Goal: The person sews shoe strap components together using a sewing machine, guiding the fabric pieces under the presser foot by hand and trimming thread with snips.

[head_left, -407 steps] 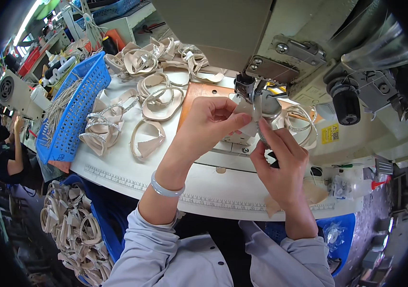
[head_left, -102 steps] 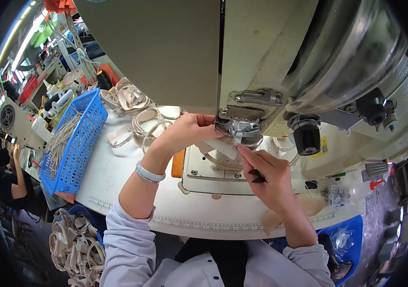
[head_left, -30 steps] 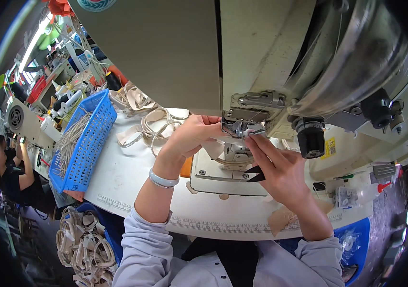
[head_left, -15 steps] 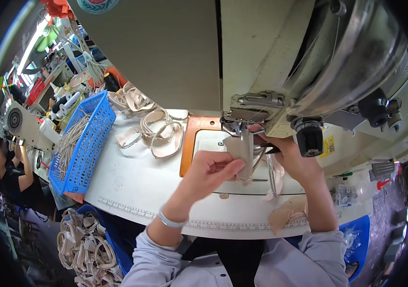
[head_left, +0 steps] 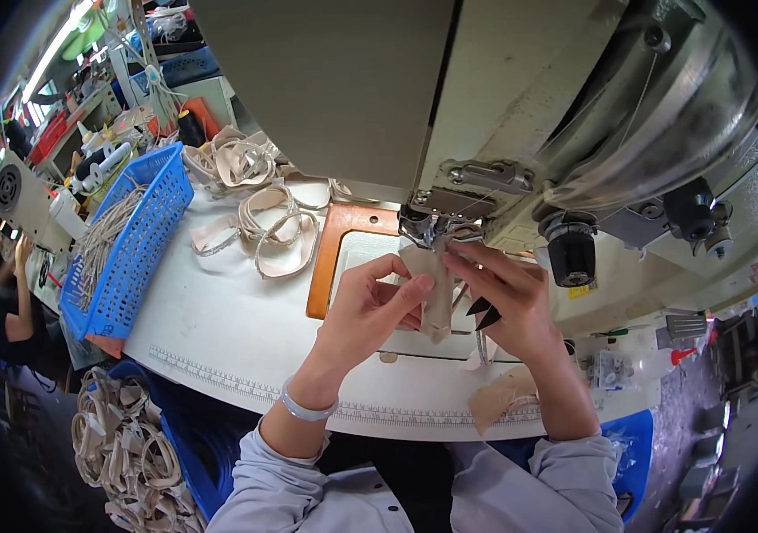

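A beige fabric piece (head_left: 437, 298) lies under the needle area of the sewing machine (head_left: 436, 233), its near end hanging toward me. My left hand (head_left: 368, 306) pinches its left edge between thumb and fingers. My right hand (head_left: 514, 302) is at its right side, fingertips on the fabric close beside the presser foot. Black pointed blades, seemingly of thread snips (head_left: 484, 313), stick out from under my right palm; their handles are hidden. A narrow patterned band (head_left: 483, 346) hangs below that hand.
Looped beige straps (head_left: 285, 233) lie left on the white table (head_left: 210, 311), beside a blue basket (head_left: 143, 258) of cords. More straps (head_left: 134, 444) are heaped low at the left. A fabric scrap (head_left: 505, 398) lies near the front edge. Another person (head_left: 10, 302) sits far left.
My right hand has come forward from behind the machine head onto the fabric, and the black blades now show. My left hand stays on the fabric. The whole view has shifted slightly.
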`<state>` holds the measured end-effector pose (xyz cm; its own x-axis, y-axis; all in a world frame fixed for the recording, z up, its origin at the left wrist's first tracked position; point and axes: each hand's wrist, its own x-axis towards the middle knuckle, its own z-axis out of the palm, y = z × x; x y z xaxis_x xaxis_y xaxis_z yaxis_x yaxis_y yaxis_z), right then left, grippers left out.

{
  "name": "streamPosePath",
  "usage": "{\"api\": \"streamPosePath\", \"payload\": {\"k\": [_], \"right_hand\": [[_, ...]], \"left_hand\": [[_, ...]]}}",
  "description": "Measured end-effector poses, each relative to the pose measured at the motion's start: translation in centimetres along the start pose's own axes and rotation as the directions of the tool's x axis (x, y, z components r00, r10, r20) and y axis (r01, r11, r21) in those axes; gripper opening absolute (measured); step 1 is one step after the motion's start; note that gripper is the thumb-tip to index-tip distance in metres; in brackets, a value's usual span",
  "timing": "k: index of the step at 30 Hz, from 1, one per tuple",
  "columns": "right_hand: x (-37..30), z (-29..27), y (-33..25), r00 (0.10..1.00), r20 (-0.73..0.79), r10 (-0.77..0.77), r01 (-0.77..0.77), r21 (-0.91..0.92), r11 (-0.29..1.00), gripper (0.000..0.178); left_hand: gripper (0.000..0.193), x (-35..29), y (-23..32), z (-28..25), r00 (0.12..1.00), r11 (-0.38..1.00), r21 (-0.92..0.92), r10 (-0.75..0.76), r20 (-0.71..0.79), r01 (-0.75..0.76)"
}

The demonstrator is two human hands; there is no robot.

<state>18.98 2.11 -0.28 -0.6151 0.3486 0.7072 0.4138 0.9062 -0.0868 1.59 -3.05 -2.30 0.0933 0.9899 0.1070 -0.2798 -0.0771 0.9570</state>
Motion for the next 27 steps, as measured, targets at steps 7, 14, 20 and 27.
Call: {"api": "streamPosePath", "payload": {"k": [7, 14, 20, 27], "right_hand": [[-0.1, 0.2, -0.1, 1.0, 0.006, 0.005, -0.005, -0.01, 1.0, 0.045], [0.1, 0.1, 0.3, 1.0, 0.017, 0.001, -0.001, -0.024, 1.0, 0.05], [-0.1, 0.1, 0.3, 0.997, 0.049, 0.056, -0.054, -0.03, 0.998, 0.051], [0.3, -0.5, 0.3, 0.989, 0.103, 0.104, -0.095, -0.092, 0.991, 0.054]], "left_hand": [[0.018, 0.2, 0.8, -0.1, 0.999, 0.997, 0.065, 0.031, 0.02, -0.032], [0.019, 0.6, 1.0, -0.1, 1.0, 0.993, 0.115, 0.008, 0.002, -0.008], [0.02, 1.1, 1.1, -0.5, 1.0, 0.995, 0.101, 0.014, 0.015, -0.015], [0.022, 1.5, 0.9, -0.9, 0.999, 0.979, 0.202, 0.033, 0.015, -0.035]]}}
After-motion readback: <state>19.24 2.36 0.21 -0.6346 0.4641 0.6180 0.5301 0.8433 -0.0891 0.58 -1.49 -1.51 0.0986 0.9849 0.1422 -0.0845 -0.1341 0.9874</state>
